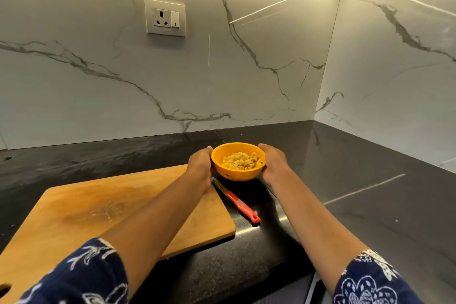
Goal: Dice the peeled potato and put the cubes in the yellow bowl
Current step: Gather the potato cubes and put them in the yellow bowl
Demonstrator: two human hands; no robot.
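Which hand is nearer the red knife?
Left. The left hand holds the bowl right by the tip of the knife; the right hand holds the bowl's other side.

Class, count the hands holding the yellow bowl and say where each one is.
2. The left hand holds the left side of the yellow bowl; the right hand holds its right side. No further hand shows.

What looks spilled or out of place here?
Nothing spilled: potato cubes sit in the yellow bowl between left hand and right hand. The knife lies askew, blade by the cutting board, handle on the counter.
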